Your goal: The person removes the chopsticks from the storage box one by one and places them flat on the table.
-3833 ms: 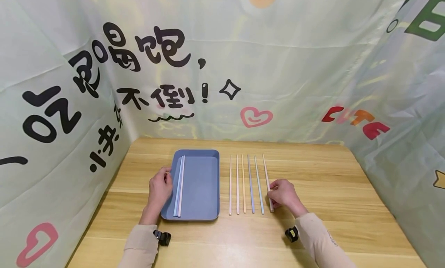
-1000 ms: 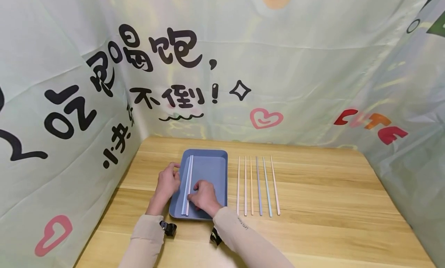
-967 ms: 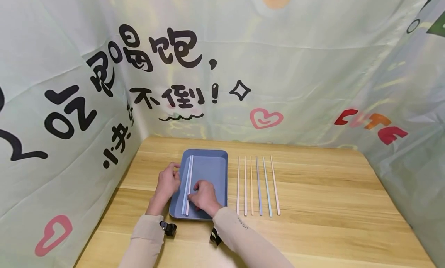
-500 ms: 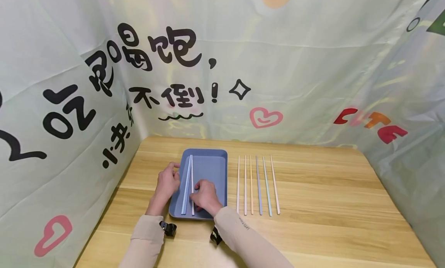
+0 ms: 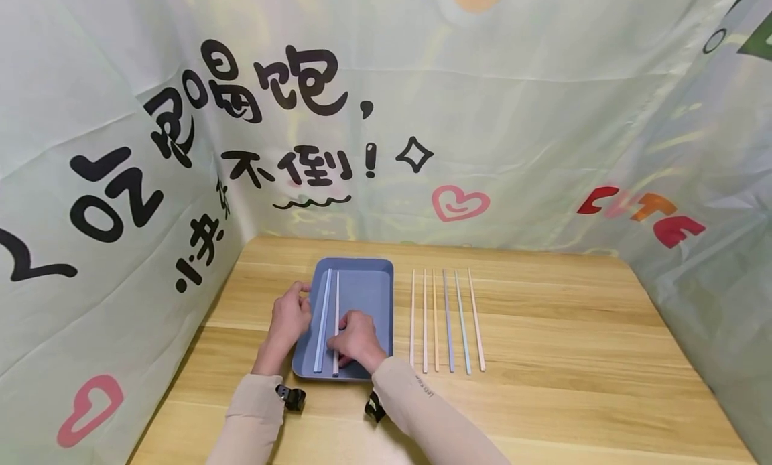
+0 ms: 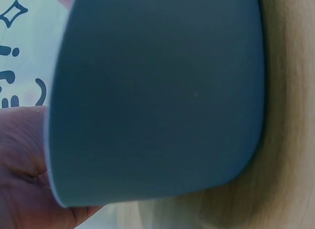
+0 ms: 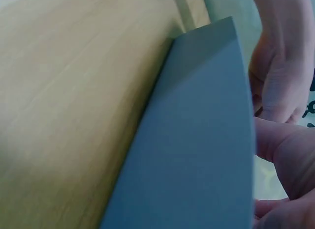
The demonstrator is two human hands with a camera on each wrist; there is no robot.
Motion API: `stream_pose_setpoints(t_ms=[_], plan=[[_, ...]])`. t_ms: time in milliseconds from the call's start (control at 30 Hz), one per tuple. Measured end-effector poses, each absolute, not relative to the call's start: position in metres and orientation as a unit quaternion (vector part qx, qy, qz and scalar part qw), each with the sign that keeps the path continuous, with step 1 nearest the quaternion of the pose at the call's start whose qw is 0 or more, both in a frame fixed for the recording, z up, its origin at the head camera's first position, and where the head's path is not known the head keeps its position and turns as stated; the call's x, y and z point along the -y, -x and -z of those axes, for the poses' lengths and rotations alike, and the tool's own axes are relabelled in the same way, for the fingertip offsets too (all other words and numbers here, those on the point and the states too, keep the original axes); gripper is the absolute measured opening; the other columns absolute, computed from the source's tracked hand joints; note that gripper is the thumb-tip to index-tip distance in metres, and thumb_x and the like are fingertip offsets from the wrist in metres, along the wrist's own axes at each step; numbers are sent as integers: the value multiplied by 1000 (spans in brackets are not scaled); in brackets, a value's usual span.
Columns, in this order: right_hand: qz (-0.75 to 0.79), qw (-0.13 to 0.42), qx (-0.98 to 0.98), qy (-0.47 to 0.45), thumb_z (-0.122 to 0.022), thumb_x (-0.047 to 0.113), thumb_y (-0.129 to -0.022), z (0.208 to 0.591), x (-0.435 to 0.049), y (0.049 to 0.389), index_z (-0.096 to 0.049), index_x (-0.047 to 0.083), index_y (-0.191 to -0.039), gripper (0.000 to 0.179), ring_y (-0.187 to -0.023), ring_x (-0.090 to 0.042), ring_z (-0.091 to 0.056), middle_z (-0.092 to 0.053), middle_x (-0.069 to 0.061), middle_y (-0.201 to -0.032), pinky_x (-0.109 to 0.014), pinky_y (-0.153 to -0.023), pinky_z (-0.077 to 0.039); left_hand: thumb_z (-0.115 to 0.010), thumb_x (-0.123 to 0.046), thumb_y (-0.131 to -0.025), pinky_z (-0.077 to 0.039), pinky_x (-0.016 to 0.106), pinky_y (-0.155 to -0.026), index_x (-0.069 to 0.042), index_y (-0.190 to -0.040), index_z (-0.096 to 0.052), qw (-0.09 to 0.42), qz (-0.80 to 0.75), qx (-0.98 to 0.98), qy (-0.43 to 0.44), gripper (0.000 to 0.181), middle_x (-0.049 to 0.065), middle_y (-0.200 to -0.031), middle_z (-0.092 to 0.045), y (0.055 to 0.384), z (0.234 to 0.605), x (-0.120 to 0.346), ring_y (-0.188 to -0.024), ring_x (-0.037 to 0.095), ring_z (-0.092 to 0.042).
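The blue tray (image 5: 366, 284) lies on the wooden table, its near outer wall filling much of both wrist views. My left hand (image 5: 291, 317) holds its left rim; the thumb is hidden in the head view. Inside the tray, my right hand (image 5: 357, 336) pinches a pale pink chopstick (image 5: 337, 297) near its lower part. To the left of that one lies pale blue chopstick material (image 5: 323, 317), possibly two sticks close together, with a gap between. The left hand (image 7: 280, 81) also appears beyond the tray in the right wrist view.
Several chopsticks (image 5: 449, 317) in pink, yellow, violet and light blue lie spaced apart on the table, right of the tray. Printed cloth (image 5: 531, 150) encloses the table's back and sides. Wrist cameras (image 5: 294, 398) sit below both hands.
My right hand has come from the rightmost table chopstick into the tray. Over the last second it has shifted the pink chopstick rightward from the blue ones. The left hand has stayed at the rim.
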State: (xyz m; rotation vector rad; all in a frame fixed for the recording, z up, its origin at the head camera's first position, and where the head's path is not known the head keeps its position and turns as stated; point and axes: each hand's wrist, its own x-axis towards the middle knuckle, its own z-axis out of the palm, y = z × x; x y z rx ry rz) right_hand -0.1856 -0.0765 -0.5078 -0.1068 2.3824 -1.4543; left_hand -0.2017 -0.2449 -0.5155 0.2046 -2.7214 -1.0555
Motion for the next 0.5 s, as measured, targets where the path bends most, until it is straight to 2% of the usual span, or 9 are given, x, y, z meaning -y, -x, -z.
stream_pose_setpoints(t_ms=[200,367,500], plan=[[524,199,-827,28,-79,-3,-79,502,71,184,-60,-2,-96,27,-49,-29,-72,-64,-10,-59,-35,-48,-59,-59,2,-98,-51,37,-66,2,-127,-64,107,358,925,-70,30,14,-83,-69,201,517,246,-72,26,-62],[521,219,-824,35,-78,-4,-80,490,59,184,-60,-6,-106,32,-49,-25,-70,-66,-12,-64,-36,-53,-61,-58,1,-98,-53,40,-69,2,-126,-65,111,357,925,-70,29,15,-84,-70,201,518,246,-73,27,-64],[522,211,-825,50,-75,-3,-82,478,43,186,-61,-9,-115,37,-48,-20,-67,-68,-12,-67,-36,-53,-61,-59,1,-98,-52,40,-69,2,-127,-64,110,358,925,-68,30,14,-83,-69,201,518,246,-72,27,-63]])
